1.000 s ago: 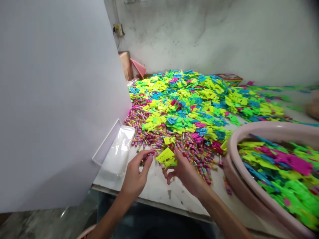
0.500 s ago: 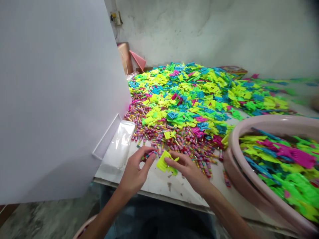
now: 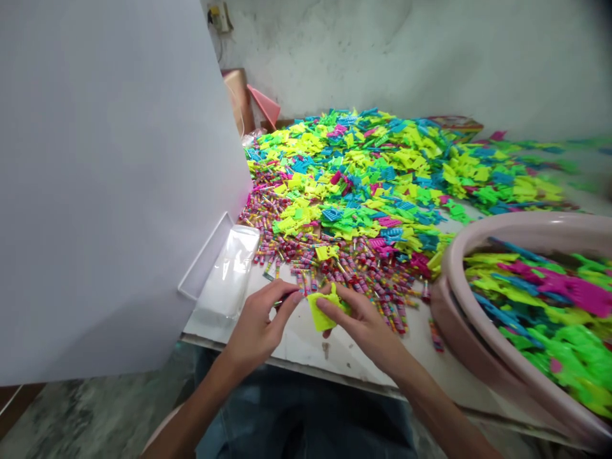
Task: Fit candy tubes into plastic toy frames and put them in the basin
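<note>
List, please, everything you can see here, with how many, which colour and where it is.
white board: one, white, upright at left
white table: one, white, under the pile
neon plastic parts: many, yellow, green, blue, pink, heaped on the table
striped tubes: many, mixed colours, at the heap's front
clear plastic bag: one, transparent, beside the board
pink plastic basins: two nested, pale pink, right, full of neon parts
wall socket: one, off-white, on the wall
yellow-green plastic piece: one, yellow-green, between the hands
left hand: one, pinching a small striped tube
right hand: one, on the piece
</note>
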A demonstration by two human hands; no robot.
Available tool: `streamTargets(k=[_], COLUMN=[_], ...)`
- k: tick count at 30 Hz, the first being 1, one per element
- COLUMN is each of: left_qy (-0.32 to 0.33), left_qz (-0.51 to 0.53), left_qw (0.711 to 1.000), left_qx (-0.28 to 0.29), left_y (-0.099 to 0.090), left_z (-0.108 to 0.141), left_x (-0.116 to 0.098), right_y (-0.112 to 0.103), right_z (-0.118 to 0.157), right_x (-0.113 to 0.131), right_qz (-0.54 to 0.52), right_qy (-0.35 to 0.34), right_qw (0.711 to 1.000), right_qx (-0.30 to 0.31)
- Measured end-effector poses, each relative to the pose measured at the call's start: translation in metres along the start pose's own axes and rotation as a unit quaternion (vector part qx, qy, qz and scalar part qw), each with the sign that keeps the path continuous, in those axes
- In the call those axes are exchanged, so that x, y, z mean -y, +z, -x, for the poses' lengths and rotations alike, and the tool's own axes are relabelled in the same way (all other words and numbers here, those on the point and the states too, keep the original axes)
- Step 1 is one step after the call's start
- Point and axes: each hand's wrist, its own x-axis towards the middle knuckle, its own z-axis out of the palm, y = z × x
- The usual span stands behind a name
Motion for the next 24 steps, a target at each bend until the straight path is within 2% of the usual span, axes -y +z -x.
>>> streamTargets(k=[3, 6, 11, 14, 17, 19, 21, 22, 24], left_qy=[0.023, 0.074, 0.148, 0.160, 0.169, 0.173, 0.163, 0.153, 0.131], left_qz=[-0.024, -0.054, -0.077, -0.083, -0.085, -0.079, -0.071, -0.071, -0.087], left_qw=[0.999, 0.995, 0.986, 0.984, 0.982, 0.982, 0.984, 0.985, 0.985], left_qx=[-0.009, -0.024, -0.009, -0.002, 0.005, 0.007, 0.022, 0.036, 0.067], left_y=[0.001, 0.001, -0.001, -0.002, -0.003, -0.005, -0.007, -0.007, -0.007], left_z=[0.002, 0.005, 0.009, 0.012, 0.015, 0.016, 0.016, 0.016, 0.015], left_x=[0.003, 0.008, 0.017, 0.020, 0.022, 0.023, 0.025, 0.026, 0.029], right_y=[0.003, 0.006, 0.014, 0.022, 0.028, 0.028, 0.027, 0.027, 0.027], right_z=[0.002, 0.004, 0.006, 0.009, 0.010, 0.010, 0.008, 0.007, 0.005], right_x=[0.001, 0.002, -0.011, -0.020, -0.023, -0.023, -0.023, -0.024, -0.028], right_qz=[0.009, 0.017, -0.012, 0.060, 0.142, 0.097, -0.006, -0.047, -0.053], right_qy=[-0.016, -0.019, -0.006, -0.080, -0.175, -0.142, -0.039, 0.002, 0.022], right_qw=[1.000, 0.999, 0.999, 0.991, 0.967, 0.979, 0.998, 0.998, 0.998], right_qx=[-0.012, -0.026, -0.045, -0.094, -0.123, -0.104, -0.050, -0.029, -0.029])
